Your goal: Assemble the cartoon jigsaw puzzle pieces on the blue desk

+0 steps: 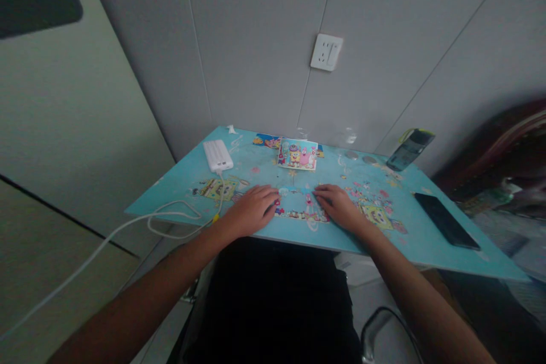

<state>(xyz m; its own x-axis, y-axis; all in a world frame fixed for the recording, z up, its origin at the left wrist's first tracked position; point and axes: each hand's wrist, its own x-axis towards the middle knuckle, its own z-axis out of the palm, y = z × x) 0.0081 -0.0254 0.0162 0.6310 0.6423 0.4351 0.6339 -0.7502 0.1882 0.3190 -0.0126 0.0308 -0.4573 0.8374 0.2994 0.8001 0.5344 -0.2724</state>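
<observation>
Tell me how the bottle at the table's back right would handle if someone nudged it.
The bottle would probably tip under a push near the top, being tall and narrow. If it fell, its seemingly rounded body might roll. The yellow-green loop at its top likely bends easily, looking like a thin strap.

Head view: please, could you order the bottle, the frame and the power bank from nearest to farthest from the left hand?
From the left hand:
1. Frame, at its fingertips, rightward.
2. Power bank, farther back, leftward.
3. Bottle, far over rightward.
</observation>
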